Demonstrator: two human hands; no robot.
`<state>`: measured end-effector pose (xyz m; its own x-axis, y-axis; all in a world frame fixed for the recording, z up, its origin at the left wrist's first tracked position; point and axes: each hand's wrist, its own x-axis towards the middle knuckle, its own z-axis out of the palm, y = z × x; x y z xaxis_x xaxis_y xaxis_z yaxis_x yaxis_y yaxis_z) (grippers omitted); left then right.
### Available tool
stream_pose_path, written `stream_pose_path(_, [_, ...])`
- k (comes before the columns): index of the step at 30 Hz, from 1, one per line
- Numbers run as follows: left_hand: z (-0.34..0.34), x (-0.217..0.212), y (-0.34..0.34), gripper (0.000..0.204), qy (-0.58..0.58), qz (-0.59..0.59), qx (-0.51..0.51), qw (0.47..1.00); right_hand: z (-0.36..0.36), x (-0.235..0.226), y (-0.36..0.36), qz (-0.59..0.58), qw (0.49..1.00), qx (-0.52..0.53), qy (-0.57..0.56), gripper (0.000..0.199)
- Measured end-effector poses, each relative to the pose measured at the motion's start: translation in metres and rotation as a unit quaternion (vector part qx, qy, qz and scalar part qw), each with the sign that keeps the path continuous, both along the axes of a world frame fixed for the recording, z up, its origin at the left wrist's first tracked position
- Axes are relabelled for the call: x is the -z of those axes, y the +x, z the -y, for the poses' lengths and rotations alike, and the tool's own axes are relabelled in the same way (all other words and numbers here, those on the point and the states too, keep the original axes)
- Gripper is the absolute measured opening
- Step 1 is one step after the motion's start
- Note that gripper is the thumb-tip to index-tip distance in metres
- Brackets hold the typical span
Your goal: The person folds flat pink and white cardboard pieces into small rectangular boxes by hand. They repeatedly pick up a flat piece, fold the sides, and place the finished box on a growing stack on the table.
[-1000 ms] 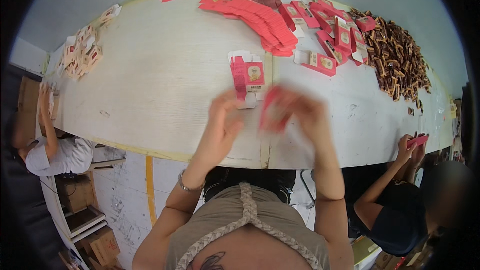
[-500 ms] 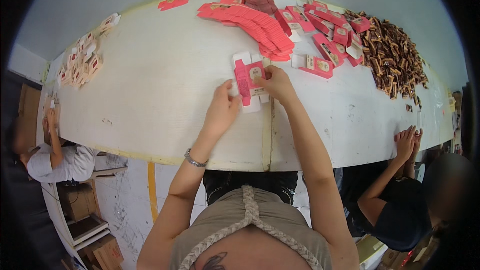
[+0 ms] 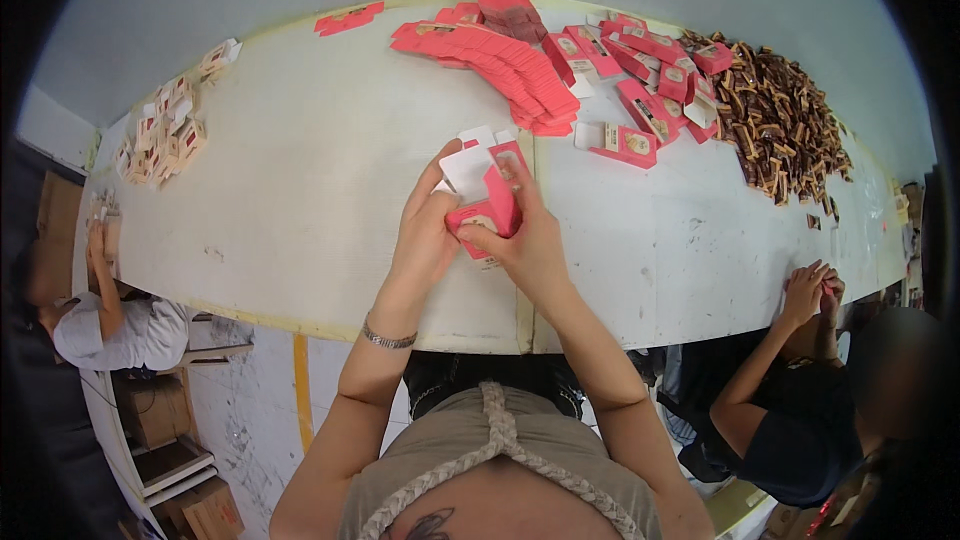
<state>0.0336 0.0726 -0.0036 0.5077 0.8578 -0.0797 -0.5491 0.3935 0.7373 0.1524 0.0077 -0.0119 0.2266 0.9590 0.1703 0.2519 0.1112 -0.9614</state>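
Both my hands hold a pink carton (image 3: 487,217) with a white inside, partly folded, its white flaps sticking up at the far end. My left hand (image 3: 428,230) is closed on its left side, with the fingers partly behind the card. Across its right side my right hand (image 3: 520,235) grips, thumb on the near panel and fingers along the far right panel. Beyond my hands lies a fanned stack of flat pink cartons (image 3: 500,65). Right of the stack, one folded pink carton (image 3: 630,145) lies with its white end flap open.
A pile of folded pink cartons (image 3: 655,105) and a heap of small brown-wrapped pieces (image 3: 785,125) fill the far right. Cream boxes (image 3: 165,135) cluster at the far left. One co-worker's hands (image 3: 815,290) rest at the right table edge; another person (image 3: 110,310) works at the left.
The flat carton has come up and nearer, and is now bent into a partly folded shape between both hands. My left hand has closed on it. The right co-worker's hands now hold something pink.
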Motion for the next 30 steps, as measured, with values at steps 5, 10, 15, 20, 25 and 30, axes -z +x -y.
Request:
stream_pose_path(5, [0.040,0.002,-0.004,0.067,0.264,-0.258,-0.015,0.929,0.005,-0.001,-0.010,0.010,0.994,0.081,0.076,0.055])
stream_pose_path(10, [0.038,0.010,-0.018,0.055,0.285,-0.313,0.027,0.906,0.006,0.009,0.000,0.094,0.992,0.032,0.076,0.028])
stream_pose_path(15, [0.050,0.009,-0.028,0.042,0.277,-0.365,-0.004,0.889,0.004,0.002,-0.013,-0.176,0.973,0.018,0.150,0.016])
stream_pose_path(20, [0.056,-0.003,-0.035,0.049,0.322,-0.349,-0.018,0.880,0.004,-0.013,0.004,-0.284,0.952,-0.098,-0.060,0.011])
stream_pose_path(25, [0.056,-0.005,-0.039,0.056,0.402,-0.278,-0.052,0.871,0.014,-0.041,0.008,-0.199,0.973,-0.109,-0.048,0.017])
stream_pose_path(30, [0.061,-0.012,-0.036,0.056,0.391,-0.265,-0.040,0.881,0.021,-0.039,0.011,-0.163,0.979,-0.120,-0.003,0.017])
